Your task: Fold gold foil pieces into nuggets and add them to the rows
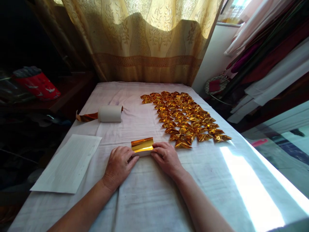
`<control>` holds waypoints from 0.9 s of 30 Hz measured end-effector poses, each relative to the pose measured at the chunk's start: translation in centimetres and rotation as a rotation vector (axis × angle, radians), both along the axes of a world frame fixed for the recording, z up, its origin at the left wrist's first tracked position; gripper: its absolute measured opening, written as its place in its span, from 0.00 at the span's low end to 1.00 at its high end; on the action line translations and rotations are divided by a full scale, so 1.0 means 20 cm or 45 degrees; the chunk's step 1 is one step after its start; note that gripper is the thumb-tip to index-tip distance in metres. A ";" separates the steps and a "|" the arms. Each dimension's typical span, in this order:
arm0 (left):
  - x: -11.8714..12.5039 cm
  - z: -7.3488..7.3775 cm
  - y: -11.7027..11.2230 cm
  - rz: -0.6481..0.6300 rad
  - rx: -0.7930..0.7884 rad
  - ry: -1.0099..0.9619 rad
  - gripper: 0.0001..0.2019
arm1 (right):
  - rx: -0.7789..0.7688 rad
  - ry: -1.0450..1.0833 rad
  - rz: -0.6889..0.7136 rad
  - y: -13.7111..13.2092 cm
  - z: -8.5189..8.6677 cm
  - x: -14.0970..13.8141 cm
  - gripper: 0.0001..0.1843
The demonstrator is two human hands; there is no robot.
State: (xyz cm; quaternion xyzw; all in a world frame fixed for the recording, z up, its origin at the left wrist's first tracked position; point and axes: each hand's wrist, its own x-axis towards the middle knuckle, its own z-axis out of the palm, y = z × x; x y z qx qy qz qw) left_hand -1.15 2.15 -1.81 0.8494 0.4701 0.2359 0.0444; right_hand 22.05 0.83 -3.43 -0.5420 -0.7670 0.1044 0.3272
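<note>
A shiny gold foil paper sheet (pixel 142 145) lies on the cloth-covered table in front of me, with its near edge turned up and showing a pale underside. My left hand (pixel 120 163) pinches its left end between thumb and fingers. At the right end, my right hand (pixel 166 158) grips the same edge in a similar pinch. Beyond and to the right, several folded gold foil pieces (pixel 178 117) with pointed ends are laid out in close rows.
A white cardboard tube (pixel 110 114) with gold foil strips in it lies at the back left. Nearer, a printed paper sheet (pixel 66 164) rests by the table's left edge. A red container (pixel 38 84) stands on a dark side surface. Curtains (pixel 149 42) hang behind; clothes (pixel 272 64) hang at right.
</note>
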 end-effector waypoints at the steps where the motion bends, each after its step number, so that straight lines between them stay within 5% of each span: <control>1: 0.00 0.00 0.00 0.016 -0.006 0.001 0.08 | -0.004 -0.001 -0.025 0.00 0.00 -0.01 0.04; 15: 0.03 -0.01 0.01 0.132 -0.039 0.008 0.07 | -0.056 -0.120 -0.310 -0.02 0.02 -0.09 0.02; 20: 0.04 0.00 0.01 0.136 -0.054 0.003 0.06 | -0.025 -0.154 -0.338 -0.02 0.00 -0.10 0.15; 27: 0.03 -0.01 0.01 0.153 -0.061 0.009 0.03 | -0.043 -0.156 -0.291 -0.02 0.01 -0.09 0.04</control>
